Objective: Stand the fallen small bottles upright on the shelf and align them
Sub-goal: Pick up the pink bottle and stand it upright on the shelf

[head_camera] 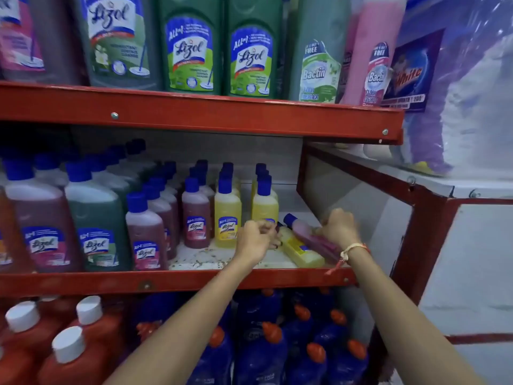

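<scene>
Red steel edges the shelf (177, 282) you are working at, and in the head view, the only one there is, both your hands are at its right end, close to the front edge. Two small bottles lie fallen there: a pink bottle (311, 232) with its blue cap aimed toward the back of the shelf, resting on top of a yellow bottle (298, 250) that lies flat near the front right corner.

Your right hand (339, 225) has its fingers curled over the pink bottle's body, grasping it from above. Your left hand (254, 239) is clenched just left of the pair; whether its fingers hold the yellow bottle's neck or nothing at all, you cannot tell from here, since the knuckles hide that.

You look to be at the pick-up step for the pink one, with neither fallen bottle stood up yet. Next, lift it clear of the yellow one, tip the cap upward and set it down behind the front edge. The upright rows (227, 215) stand just to the left, so judge your line from them, and mind their caps as you swing it.
</scene>
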`<state>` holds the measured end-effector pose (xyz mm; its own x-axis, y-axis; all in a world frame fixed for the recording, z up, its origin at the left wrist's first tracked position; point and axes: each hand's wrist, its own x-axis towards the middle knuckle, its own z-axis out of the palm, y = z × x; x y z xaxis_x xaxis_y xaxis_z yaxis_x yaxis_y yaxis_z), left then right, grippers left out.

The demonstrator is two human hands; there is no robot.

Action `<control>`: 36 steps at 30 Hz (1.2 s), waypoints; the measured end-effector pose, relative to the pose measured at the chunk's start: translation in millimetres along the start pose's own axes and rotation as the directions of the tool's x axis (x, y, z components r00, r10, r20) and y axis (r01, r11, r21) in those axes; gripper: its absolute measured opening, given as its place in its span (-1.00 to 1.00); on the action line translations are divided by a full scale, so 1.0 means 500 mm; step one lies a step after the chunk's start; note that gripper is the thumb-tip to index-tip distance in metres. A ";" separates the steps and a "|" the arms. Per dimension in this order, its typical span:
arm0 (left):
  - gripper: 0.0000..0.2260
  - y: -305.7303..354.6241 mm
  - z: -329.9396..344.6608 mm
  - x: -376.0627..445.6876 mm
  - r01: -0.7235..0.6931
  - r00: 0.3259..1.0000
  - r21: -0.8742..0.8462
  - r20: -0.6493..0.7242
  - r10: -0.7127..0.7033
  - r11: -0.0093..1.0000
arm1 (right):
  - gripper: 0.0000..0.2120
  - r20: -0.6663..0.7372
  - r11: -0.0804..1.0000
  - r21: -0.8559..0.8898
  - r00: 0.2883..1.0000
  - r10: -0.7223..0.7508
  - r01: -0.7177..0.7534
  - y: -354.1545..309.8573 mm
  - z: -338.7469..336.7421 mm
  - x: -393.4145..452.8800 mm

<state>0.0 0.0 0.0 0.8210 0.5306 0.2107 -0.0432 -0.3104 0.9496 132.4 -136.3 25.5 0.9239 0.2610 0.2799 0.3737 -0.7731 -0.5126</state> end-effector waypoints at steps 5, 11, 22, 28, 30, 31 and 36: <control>-0.85 -0.005 0.053 0.035 0.189 0.981 -0.157 0.075 -0.179 0.969 | -0.49 0.247 0.999 -0.006 0.968 0.051 -0.051 0.018 0.001 0.019; -0.78 -0.008 0.098 0.074 0.287 0.958 -0.188 0.063 -0.280 0.939 | -0.44 0.349 0.998 -0.060 0.937 0.016 0.005 0.026 -0.014 0.033; -0.69 0.011 0.115 0.063 0.219 0.967 -0.462 -0.015 -0.254 0.859 | -0.42 0.137 0.991 0.127 0.990 0.029 -0.047 -0.004 -0.017 -0.010; -0.67 0.007 0.041 0.026 0.117 0.976 -0.535 -0.096 -0.197 0.837 | -0.44 -0.005 0.983 0.182 1.000 -0.009 0.010 -0.070 0.007 -0.090; -0.67 0.006 0.006 0.013 0.071 0.978 -0.529 -0.132 -0.165 0.846 | -0.45 -0.044 0.975 0.215 0.998 -0.044 0.053 -0.098 0.022 -0.116; -0.67 0.006 -0.009 0.008 0.055 0.979 -0.517 -0.139 -0.147 0.854 | -0.44 -0.057 0.968 0.240 0.997 -0.054 0.066 -0.111 0.030 -0.126; -0.63 -0.009 -0.101 -0.015 -0.030 0.969 -0.396 -0.238 -0.071 0.918 | -0.27 -0.095 0.925 0.370 0.994 -0.062 0.093 -0.178 0.081 -0.173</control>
<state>-34.7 37.1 6.1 0.6629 0.7238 0.1915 -0.2897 0.0121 0.9570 22.6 -66.6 14.3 0.8871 0.2523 0.3865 0.4615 -0.4769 -0.7481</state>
